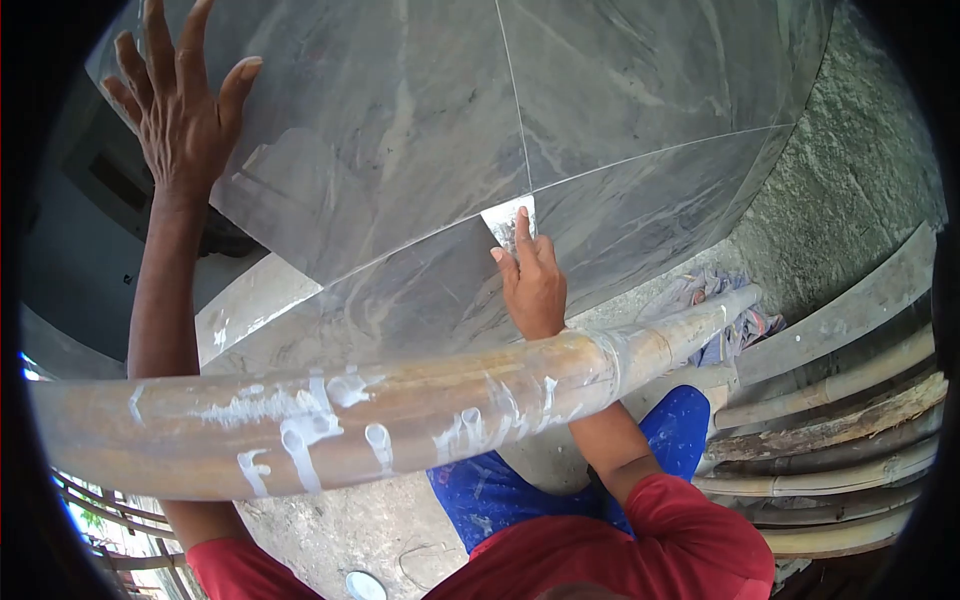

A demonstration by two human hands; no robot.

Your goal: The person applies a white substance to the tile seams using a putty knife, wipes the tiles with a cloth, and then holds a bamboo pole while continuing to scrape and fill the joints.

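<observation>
Tiles (pixel 400 120) of grey marbled stone are covering the wall in front of us, and we are working at the point where four of them are meeting. Our right hand (pixel 533 285) is holding a small scraper blade (pixel 508 222), whitish with paste, and is pressing its edge onto the joint line (pixel 640 158) near the crossing. The index finger is lying straight along the back of the blade, at 12 o'clock from the knuckles, and the other fingers are curling around the lower part; we judge this is giving firm pressure on the seam. So this hand is closed on the tool, not open.

Our left hand (pixel 180 100) is resting flat on the upper left tile, at 10 o'clock from the scraper and well apart from it. Its fingers are spread wide and it is holding nothing; it seems to be steadying us against the wall.

A thick bamboo pole (pixel 330 425), spotted with white paste, is crossing in front of our body, and both arms are reaching over it. More bamboo poles (pixel 830 440) are lying at 4 o'clock, and a crumpled cloth (pixel 735 320) is sitting near the pole end, at 3 o'clock from the right hand. We are wearing a red shirt (pixel 600 560) and blue trousers (pixel 500 495).
</observation>
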